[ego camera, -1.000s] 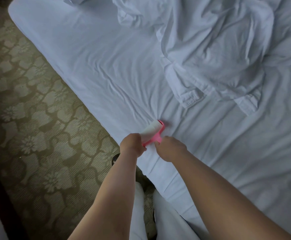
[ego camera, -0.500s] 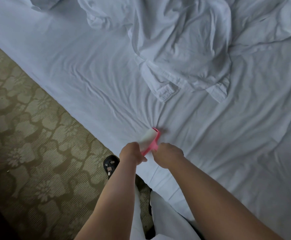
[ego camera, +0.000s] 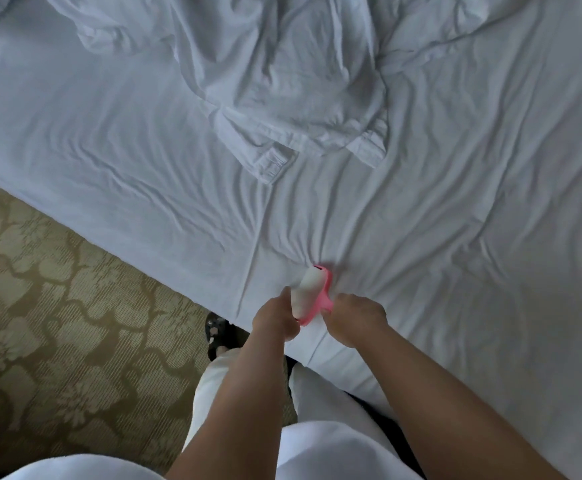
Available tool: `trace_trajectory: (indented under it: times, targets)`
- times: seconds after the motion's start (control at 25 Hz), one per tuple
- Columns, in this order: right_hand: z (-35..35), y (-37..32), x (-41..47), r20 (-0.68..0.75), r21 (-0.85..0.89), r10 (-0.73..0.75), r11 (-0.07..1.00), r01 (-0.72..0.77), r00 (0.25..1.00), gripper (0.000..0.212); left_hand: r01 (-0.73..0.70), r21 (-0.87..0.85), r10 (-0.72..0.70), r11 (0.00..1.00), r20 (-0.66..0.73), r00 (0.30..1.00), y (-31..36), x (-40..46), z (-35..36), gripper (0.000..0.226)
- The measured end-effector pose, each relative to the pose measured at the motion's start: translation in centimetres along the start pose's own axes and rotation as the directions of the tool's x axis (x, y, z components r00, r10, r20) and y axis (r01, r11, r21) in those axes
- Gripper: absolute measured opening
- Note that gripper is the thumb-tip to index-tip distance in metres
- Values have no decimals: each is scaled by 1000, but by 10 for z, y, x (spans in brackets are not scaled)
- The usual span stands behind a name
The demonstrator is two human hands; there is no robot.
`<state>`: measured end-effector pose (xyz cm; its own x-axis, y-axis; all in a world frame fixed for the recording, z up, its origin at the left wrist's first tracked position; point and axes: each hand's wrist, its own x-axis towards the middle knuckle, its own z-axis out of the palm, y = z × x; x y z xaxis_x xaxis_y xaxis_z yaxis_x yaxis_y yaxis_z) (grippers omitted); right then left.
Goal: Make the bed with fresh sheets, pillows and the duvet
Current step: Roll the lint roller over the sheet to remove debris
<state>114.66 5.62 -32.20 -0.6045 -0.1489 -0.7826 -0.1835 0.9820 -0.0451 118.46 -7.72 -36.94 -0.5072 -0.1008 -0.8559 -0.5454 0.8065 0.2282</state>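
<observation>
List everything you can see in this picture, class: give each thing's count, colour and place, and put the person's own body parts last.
fitted sheet: one, white, wrinkled, spread over the bed.
loose bedding: one crumpled heap, white, lying on the sheet at the far side.
lint roller: one, pink frame with a white roll, on the sheet near the bed's near edge, between the two hands.
carpet: one, olive with a pale flower pattern, on the floor left of the bed.
shoe: one in view, dark, on the carpet by the bed edge.
trousers: one pair, white, bottom centre.
left hand: one, fingers curled on the roller's near end.
right hand: one, fingers curled at the roller's pink handle.
</observation>
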Motion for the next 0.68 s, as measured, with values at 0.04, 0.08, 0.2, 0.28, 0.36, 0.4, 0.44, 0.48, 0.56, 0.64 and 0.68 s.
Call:
trace_trajectory:
  times: [0.04,0.08,0.2,0.28,0.36,0.4,0.44,0.48,0.56,0.64,0.68]
  targets:
    - [5,6,-2,-11,10,11,1000,-11,1000,39,-2,4,2,1000,1,1000,3,-2,4,85]
    - [9,9,-5,-18,18,18,1000,-18,1000,40,-4,11,4,1000,2,1000,5,-4,7,84]
    - [16,15,-10,-29,39,54,998,-53,998,38,-45,41,43,998,30,999,7,-6,7,83]
    - [19,18,-12,-30,63,80,995,-78,996,37,-82,76,78,994,60,995,9,-7,2,79]
    - [25,22,-18,-31,96,114,989,-111,993,38,-129,93,123,987,76,990,11,-7,-1,64]
    - [28,25,-22,-40,112,129,986,-123,991,39,-136,98,128,986,82,988,11,-11,-1,59]
    - [32,28,-26,-56,129,143,982,-135,988,40,-137,112,127,984,93,987,10,-15,1,57]
    - [35,31,-32,-74,140,155,980,-143,985,41,-137,136,123,981,112,986,8,-19,3,57]
    - [43,36,-44,-105,182,182,970,-161,978,43,-155,195,131,969,134,982,5,-24,5,58]
    - [51,41,-52,-103,245,226,950,-195,969,45,-182,226,157,957,126,980,5,-26,4,57]
    - [55,44,-55,-102,257,243,943,-210,965,46,-192,238,167,952,124,978,6,-26,3,57]
